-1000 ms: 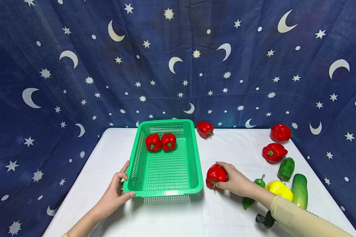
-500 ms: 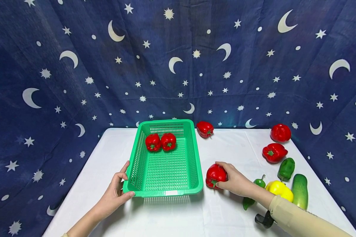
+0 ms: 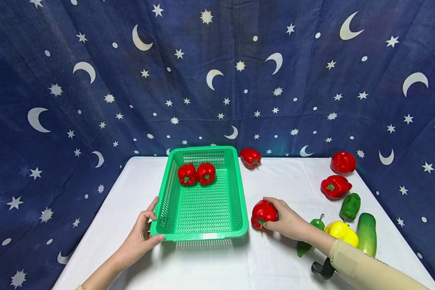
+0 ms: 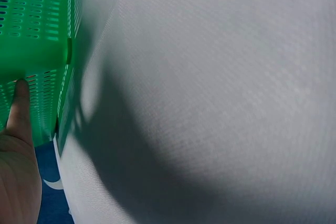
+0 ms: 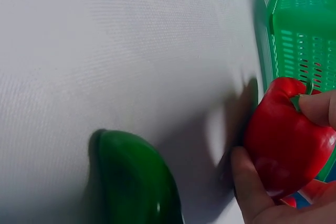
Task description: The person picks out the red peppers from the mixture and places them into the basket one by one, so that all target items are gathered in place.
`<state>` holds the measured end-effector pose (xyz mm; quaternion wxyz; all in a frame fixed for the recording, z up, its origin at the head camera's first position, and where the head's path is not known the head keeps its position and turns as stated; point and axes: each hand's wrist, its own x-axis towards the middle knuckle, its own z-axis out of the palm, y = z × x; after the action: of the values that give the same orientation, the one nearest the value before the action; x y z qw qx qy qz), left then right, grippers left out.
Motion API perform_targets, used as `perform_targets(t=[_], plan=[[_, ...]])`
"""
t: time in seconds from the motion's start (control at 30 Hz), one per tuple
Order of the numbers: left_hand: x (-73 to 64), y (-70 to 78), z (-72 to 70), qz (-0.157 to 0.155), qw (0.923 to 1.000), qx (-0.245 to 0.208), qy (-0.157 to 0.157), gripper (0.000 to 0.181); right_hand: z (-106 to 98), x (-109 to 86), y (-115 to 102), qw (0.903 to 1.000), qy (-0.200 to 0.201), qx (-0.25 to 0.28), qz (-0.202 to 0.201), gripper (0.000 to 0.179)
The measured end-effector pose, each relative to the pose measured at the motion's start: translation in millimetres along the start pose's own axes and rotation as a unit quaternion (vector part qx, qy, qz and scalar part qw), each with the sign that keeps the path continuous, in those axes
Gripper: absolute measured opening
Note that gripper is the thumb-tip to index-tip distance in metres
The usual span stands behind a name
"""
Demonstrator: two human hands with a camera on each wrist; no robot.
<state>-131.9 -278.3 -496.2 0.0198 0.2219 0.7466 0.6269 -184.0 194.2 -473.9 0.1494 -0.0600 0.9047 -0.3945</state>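
A green plastic basket (image 3: 203, 236) with slotted walls stands on the white table. My left hand (image 3: 139, 237) holds its near left corner, thumb along the front and fingers at the side. In the left wrist view one digit of the left hand (image 4: 16, 145) lies against the basket wall (image 4: 31, 59). Inside the basket, two red bell peppers (image 3: 206, 174) sit side by side toward the back left. Just right of the basket, my right hand (image 3: 288, 219) grips another red bell pepper (image 3: 262, 213) between thumb and fingers. The right wrist view shows this pepper (image 5: 286, 140) low over or on the cloth.
One red bell pepper (image 3: 250, 158) lies behind, right of the basket. At the far right are two more red peppers (image 3: 335, 186), a dark green pepper (image 3: 349, 206), a yellow pepper (image 3: 341, 232) and a cucumber (image 3: 366, 233). A green chili pepper (image 3: 303, 248) and a black object (image 3: 323, 268) lie near the right forearm.
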Motion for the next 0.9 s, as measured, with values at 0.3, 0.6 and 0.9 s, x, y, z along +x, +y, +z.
perform_targets(t=[0.3, 0.6, 0.9], plan=[[-0.7, 0.1, -0.3, -0.008, 0.9999, 0.009, 0.0, 0.044, -11.9, 2.8, 0.6, 0.9998, 0.017, -0.003, -0.014, 0.088], [-0.6, 0.4, 0.9, -0.015, 0.9998, 0.008, 0.005, 0.044, -36.6, 9.7, -4.7, 0.9971, 0.043, -0.003, -0.062, 0.084], [0.2, 1.9, 0.6, -0.019, 0.9998, 0.002, 0.003, 0.045, -59.8, 15.7, -19.1, 0.992, 0.07, 0.007, -0.105, 0.083]])
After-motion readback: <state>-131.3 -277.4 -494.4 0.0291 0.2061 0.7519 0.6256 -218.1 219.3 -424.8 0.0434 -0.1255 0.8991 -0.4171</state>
